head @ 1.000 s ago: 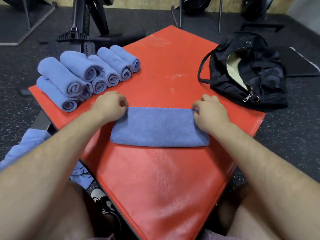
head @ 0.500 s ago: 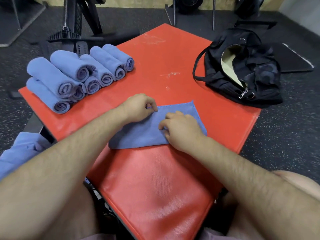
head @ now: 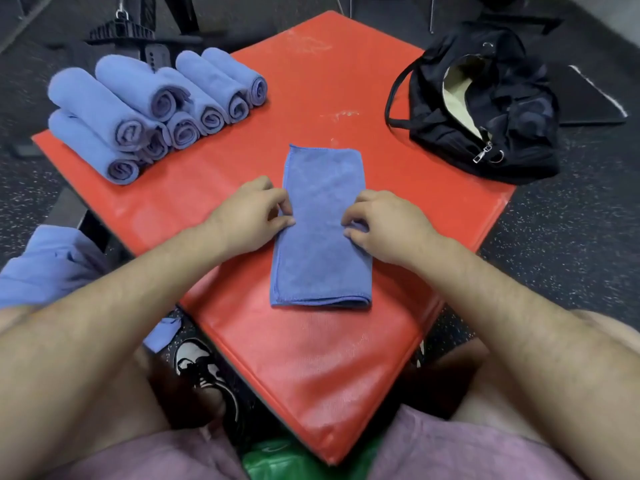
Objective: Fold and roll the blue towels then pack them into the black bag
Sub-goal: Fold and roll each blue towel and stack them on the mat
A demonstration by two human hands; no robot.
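A folded blue towel (head: 320,233) lies flat in the middle of the red padded surface (head: 311,362). It forms a long strip running away from the person, with a doubled edge nearest them. The left hand (head: 252,216) sits at the strip's left edge about halfway along, fingers curled, with thumb and fingertips pinching the cloth. The right hand (head: 384,226) mirrors it at the right edge, fingers bent in and nipping the towel's border. A small ridge of cloth seems to be lifted under its fingertips, though the view is too soft to be sure.

At the far left corner of the surface is a pile of rolled blue towels (head: 138,112). The rolls lie side by side with two more on top, their spiral ends turned toward the person. At the far right corner the black bag (head: 512,109) rests partly on the surface, its zip open and a pale lining showing inside. A strap loops out to its left. The bag is well apart from the folded towel.

Off the left side of the surface, loose blue cloth (head: 45,261) lies lower down beside the left arm. A black-and-white shoe (head: 204,372) shows on the speckled dark floor (head: 571,237), and pink shorts (head: 467,452) cover the lap.
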